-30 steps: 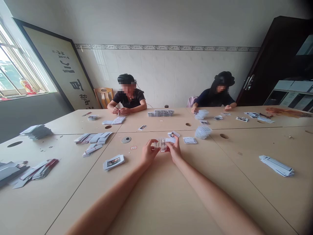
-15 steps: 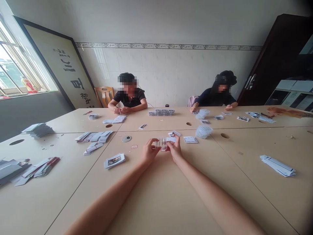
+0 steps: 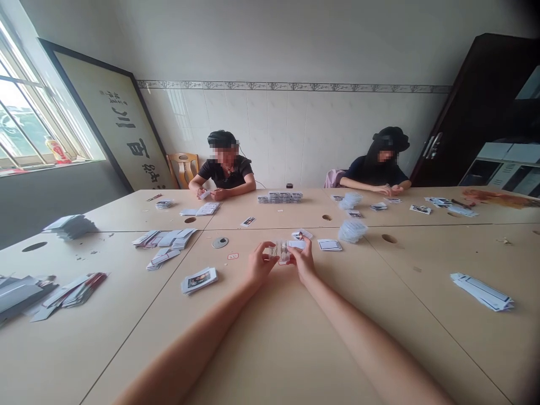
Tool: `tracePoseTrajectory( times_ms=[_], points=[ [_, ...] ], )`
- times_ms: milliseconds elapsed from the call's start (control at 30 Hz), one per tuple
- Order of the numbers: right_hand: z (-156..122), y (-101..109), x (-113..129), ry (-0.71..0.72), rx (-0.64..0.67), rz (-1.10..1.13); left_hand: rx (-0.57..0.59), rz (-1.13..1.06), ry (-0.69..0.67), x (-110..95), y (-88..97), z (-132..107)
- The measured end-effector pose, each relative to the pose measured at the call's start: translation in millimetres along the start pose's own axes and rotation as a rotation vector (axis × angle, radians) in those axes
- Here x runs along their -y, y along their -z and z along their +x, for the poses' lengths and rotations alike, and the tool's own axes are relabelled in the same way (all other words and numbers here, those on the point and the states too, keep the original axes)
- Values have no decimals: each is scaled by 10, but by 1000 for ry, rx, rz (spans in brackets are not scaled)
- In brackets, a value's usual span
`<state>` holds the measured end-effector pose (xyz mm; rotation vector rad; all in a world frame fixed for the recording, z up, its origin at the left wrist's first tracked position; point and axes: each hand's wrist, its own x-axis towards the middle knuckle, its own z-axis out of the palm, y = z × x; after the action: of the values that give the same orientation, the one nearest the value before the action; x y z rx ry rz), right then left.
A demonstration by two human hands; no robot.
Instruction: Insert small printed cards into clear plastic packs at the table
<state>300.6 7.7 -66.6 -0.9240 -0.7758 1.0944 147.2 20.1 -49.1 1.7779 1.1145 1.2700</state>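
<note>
Left hand (image 3: 259, 265): in close, thumb and fingers pinching the left end of a small, clear plastic piece with a ridged look (image 3: 278, 251).
Right hand (image 3: 305, 263): matching it, closed on the right end of that piece.
Clear plastic piece: right between the two hands, above the pale wooden tabletop (image 3: 270, 332); its finer details are too small to read.
Just beyond the right hand: a white-edged photo card (image 3: 302, 234), and beside it some white rectangular cards with a black outline (image 3: 329, 245).
Next along: a heap of clear plastic cases (image 3: 352, 231), near those outlined cards.
Left of the hands: a small white label with a red border (image 3: 233, 256), and nearer, a stack of white-bordered photo cards (image 3: 199, 280).
Far side: a co-worker in a black top (image 3: 230, 171) holds a small white piece; another in dark sleeves (image 3: 358, 175) bends over cards.
</note>
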Motion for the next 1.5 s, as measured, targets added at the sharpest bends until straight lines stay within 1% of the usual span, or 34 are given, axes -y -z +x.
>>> tracePoseTrajectory(
  times_ms=[133,300,400,500,567,600,700,767,867,933,967,1067,1167,1233,1333,1433,1500],
  points=[
    [-1,-8,-24,12,19,-11,31,-49,-1,6,2,23],
    [-24,-32,-14,21,0,-11,59,-114,16,-25,11,13],
    [-48,-53,20,24,-4,-19,44,-150,26,-81,43,26],
    [-53,-53,35,34,-21,-35,-20,-178,29,-228,131,142],
    [-38,-37,25,39,-47,-44,-87,-196,30,-420,222,290],
    [-26,-27,15,42,-60,-49,-108,-204,28,-550,273,376],
    [5,0,-18,60,-89,-74,-120,-224,-3,-1043,427,608],
    [11,7,-34,81,-98,-99,-101,-235,-46,-1404,513,676],
    [3,6,-46,109,-104,-137,-11,-231,-97,-1863,586,595],
    [-3,5,-54,119,-106,-155,79,-242,-132,-2056,590,473],
    [-3,4,-58,121,-105,-162,100,-236,-143,-2113,583,415],
    [7,0,-70,115,-99,-177,176,-122,-119,-2154,564,316],
    [12,-10,-63,111,-76,-183,275,50,-102,-2084,605,330],
    [-3,-19,-46,116,-57,-184,261,185,-86,-2026,665,360],
    [-55,-33,-14,126,-38,-187,187,310,-69,-1968,756,391],
    [-105,-67,54,158,-34,-193,190,317,-73,-1939,812,402],
    [-110,-115,174,210,-56,-190,205,302,-81,-1921,840,409]
  ],
)
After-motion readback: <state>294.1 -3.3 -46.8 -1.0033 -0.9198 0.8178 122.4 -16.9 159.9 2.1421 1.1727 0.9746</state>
